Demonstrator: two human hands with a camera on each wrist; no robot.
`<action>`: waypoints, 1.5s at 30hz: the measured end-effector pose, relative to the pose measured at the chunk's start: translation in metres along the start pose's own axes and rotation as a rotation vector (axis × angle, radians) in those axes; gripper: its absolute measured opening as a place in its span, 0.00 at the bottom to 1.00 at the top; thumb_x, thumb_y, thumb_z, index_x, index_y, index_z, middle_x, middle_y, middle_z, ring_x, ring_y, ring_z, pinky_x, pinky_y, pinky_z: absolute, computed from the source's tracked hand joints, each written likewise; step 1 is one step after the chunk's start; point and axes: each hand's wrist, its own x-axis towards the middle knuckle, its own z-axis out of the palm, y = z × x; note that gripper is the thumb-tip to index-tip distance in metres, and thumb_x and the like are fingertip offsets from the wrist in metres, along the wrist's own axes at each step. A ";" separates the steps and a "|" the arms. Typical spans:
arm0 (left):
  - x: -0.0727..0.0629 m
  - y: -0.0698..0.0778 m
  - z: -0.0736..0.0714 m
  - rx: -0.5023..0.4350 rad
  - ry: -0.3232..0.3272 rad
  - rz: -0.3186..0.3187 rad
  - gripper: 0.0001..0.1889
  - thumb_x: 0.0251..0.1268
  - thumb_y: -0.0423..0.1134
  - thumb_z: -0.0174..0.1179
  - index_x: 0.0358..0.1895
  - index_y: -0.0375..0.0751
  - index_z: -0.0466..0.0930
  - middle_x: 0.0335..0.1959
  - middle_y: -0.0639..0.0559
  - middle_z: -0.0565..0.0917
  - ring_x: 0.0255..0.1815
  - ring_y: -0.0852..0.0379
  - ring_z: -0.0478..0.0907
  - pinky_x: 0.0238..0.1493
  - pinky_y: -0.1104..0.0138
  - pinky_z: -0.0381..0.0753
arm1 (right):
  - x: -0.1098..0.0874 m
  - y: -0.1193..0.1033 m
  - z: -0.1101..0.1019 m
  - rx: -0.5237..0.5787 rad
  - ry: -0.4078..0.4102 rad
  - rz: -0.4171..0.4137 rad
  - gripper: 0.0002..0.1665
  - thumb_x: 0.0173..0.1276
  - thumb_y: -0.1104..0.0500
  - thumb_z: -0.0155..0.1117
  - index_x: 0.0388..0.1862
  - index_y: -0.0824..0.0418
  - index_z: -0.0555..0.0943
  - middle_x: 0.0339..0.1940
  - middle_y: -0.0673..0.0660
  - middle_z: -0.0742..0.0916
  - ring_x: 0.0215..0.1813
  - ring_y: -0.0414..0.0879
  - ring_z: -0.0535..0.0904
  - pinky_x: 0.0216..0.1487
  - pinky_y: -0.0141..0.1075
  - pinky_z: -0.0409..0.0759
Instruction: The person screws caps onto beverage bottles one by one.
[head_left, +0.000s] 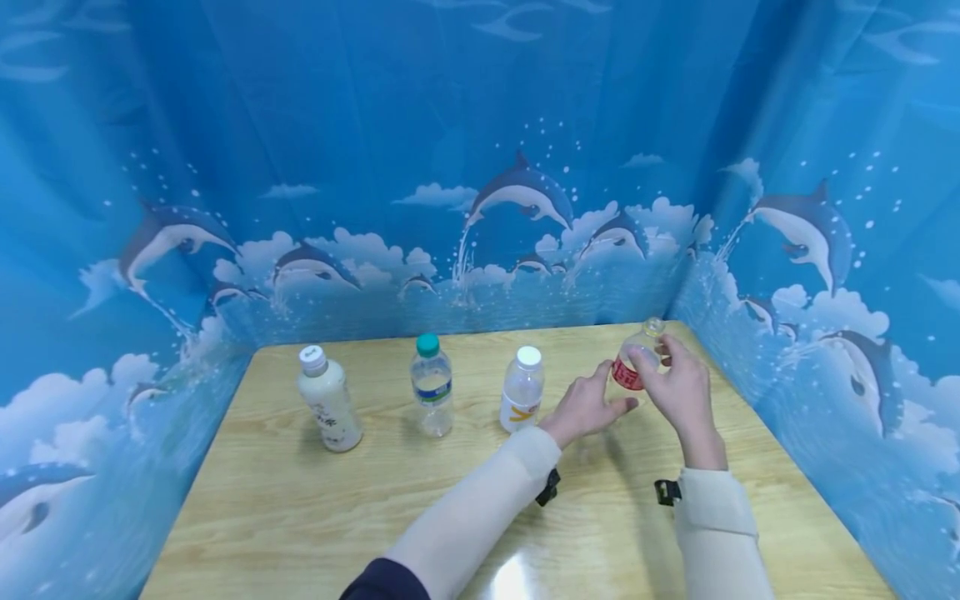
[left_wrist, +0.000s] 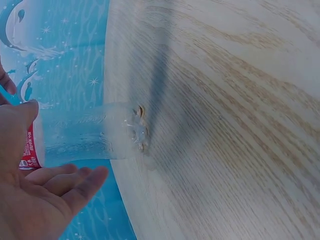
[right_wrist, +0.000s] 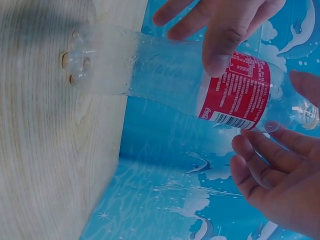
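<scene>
A clear plastic soda bottle with a red label stands upright at the table's right rear, its lobed base on the wood. No cap shows on its mouth in the head view. My left hand holds it around the label, thumb on one side and fingers on the other. Higher up, near the neck, my right hand is spread around the bottle. A fingertip appears to meet the bottle there, while the thumb seems apart from the neck.
Left of my hands, a row of bottles stands on the wooden table: a white-capped clear bottle, a green-capped clear bottle and a milky white bottle. A blue dolphin-print curtain encloses the back and sides.
</scene>
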 end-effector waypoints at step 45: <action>-0.049 -0.011 -0.002 0.229 0.087 0.134 0.40 0.71 0.65 0.64 0.76 0.41 0.69 0.42 0.49 0.92 0.35 0.59 0.88 0.33 0.73 0.83 | -0.048 -0.023 -0.010 -0.041 -0.037 -0.085 0.34 0.74 0.40 0.68 0.61 0.68 0.82 0.49 0.72 0.89 0.52 0.69 0.83 0.50 0.65 0.78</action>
